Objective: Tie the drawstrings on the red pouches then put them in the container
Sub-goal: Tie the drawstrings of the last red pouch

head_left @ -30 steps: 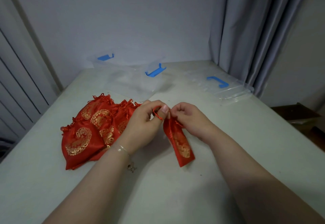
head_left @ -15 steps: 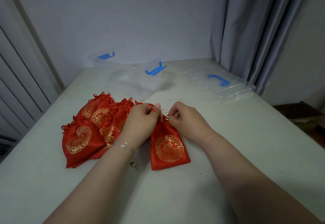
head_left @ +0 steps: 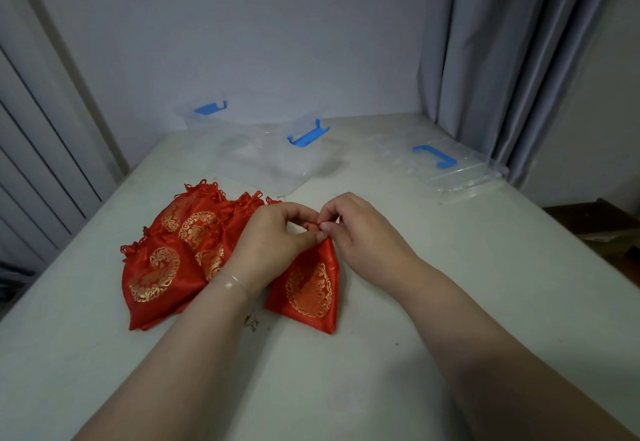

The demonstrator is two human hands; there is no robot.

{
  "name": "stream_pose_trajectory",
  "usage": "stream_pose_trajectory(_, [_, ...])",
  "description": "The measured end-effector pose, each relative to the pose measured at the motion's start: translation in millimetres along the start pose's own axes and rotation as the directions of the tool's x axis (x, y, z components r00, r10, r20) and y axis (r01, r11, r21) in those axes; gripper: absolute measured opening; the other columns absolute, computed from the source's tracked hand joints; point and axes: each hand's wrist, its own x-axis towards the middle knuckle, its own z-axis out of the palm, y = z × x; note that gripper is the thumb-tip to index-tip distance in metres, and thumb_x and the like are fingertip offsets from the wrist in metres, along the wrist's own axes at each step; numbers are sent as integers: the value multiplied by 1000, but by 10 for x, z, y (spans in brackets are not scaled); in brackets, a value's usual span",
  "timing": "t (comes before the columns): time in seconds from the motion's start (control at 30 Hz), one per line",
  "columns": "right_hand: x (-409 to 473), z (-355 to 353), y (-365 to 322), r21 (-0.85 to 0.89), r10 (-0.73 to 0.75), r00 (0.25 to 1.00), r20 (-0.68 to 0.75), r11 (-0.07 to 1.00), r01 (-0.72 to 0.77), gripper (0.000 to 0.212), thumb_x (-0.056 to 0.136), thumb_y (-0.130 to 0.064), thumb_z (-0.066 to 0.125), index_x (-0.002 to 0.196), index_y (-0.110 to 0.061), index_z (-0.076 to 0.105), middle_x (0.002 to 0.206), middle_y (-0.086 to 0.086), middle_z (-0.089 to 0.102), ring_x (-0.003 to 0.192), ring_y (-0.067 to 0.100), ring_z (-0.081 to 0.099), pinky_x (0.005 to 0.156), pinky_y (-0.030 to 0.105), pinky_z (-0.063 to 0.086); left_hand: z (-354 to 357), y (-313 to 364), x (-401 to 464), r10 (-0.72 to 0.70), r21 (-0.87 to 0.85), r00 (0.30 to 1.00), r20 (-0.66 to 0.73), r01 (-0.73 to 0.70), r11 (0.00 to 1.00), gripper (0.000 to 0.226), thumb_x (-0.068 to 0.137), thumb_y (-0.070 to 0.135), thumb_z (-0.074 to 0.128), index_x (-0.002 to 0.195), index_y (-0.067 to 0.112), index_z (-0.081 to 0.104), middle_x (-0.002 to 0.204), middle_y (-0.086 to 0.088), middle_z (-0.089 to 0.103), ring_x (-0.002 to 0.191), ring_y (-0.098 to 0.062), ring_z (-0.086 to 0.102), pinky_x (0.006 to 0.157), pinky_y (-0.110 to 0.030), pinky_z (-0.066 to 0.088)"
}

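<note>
- Head view: the red pouch (head_left: 309, 288) is laid flat on the pale table (head_left: 450, 285), its drawstring (head_left: 313, 225) pinched at the neck by the left hand (head_left: 273, 236) and right hand (head_left: 360, 229).
- The thin cord could be let slip, and the knot left loose.
- More pouches (head_left: 173, 253) are piled just left; the clear container (head_left: 273, 153) is seen well behind, with a grey curtain (head_left: 491, 60) at the right.

Bare forearms, no sleeves
A thin clear bracelet (head_left: 232, 282) circles the left wrist; the right wrist wears nothing
</note>
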Motion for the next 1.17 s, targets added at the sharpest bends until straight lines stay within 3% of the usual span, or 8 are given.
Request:
stream_pose_trajectory(0.2, [9, 37, -38, -225, -250, 968, 5, 943, 245, 10, 84, -10, 54, 89, -13, 62, 89, 2, 59, 88, 22, 52, 75, 27, 37, 93, 29, -35, 27, 98, 1000, -11, -25, 995, 16, 75, 0, 71, 65, 11, 64, 51, 13, 50, 44, 6, 42, 48, -9, 33])
stream_pose_trajectory(0.37, [7, 30, -44, 305, 9, 983, -183, 951, 47, 20, 91, -2, 51, 100, -15, 63, 95, -11, 54, 82, -4, 52, 76, 9, 38, 80, 89, -67, -12, -72, 999, 29, 14, 997, 6, 80, 3, 71, 79, 9, 71, 41, 19, 52, 39, 6, 44, 44, -4, 30])
stream_pose_trajectory(0.47, [17, -26, 71, 391, 135, 988, 77, 907, -154, 29, 98, -6, 39, 111, -19, 62, 99, -11, 60, 86, -11, 54, 75, 9, 41, 49, 73, -44, -11, -91, 999, 35, 14, 996, 10, 80, 11, 73, 76, 20, 73, 44, 17, 53, 44, -1, 39, 47, -10, 32])
stream_pose_trajectory(0.57, [15, -48, 121, 373, 197, 944, 264, 882, -289, 25, 100, -13, 39, 103, -22, 62, 86, -15, 61, 70, -11, 55, 64, 10, 42, 3, 32, -10, 14, -22, 998, 62, -13, 1000, 11, 81, 17, 72, 79, 27, 75, 62, 13, 66, 59, -6, 52, 59, -17, 43])
stream_pose_trajectory(0.73, [17, -56, 133, 161, 282, 944, 170, 937, -309, 21, 96, -25, 49, 79, -17, 58, 69, -6, 56, 62, 7, 50, 62, 24, 39, -31, 12, -5, -29, -137, 996, 87, 41, 990, 12, 84, 10, 69, 91, 15, 76, 84, 4, 75, 80, -3, 67, 78, -19, 53])
stream_pose_trajectory(0.93, [3, -153, 53, 103, 268, 962, -51, 960, -262, 23, 88, -37, 61, 72, -21, 59, 55, -11, 50, 55, 2, 46, 52, 17, 31, -67, -9, 21, -116, -220, 993, -1, 113, 969, 13, 79, 5, 72, 91, 8, 76, 83, -3, 75, 74, 0, 66, 69, -9, 49])
stream_pose_trajectory(1.03, [-3, -183, 22, 154, 226, 974, 31, 961, -228, 23, 91, -33, 58, 74, -18, 62, 53, -23, 55, 54, -6, 48, 52, 12, 33, -104, -3, 36, -156, -265, 988, -23, 144, 954, 12, 77, 1, 73, 86, 9, 74, 73, 1, 73, 66, 1, 64, 65, -8, 49])
stream_pose_trajectory(1.17, [-13, -163, 97, 82, 222, 951, 215, 966, -244, 23, 90, -33, 58, 73, -17, 62, 72, -8, 59, 62, 4, 48, 62, 24, 39, -109, -8, 34, -183, -277, 983, -14, 172, 945, 11, 73, -2, 75, 81, 6, 72, 62, 5, 69, 58, 1, 62, 60, -8, 47])
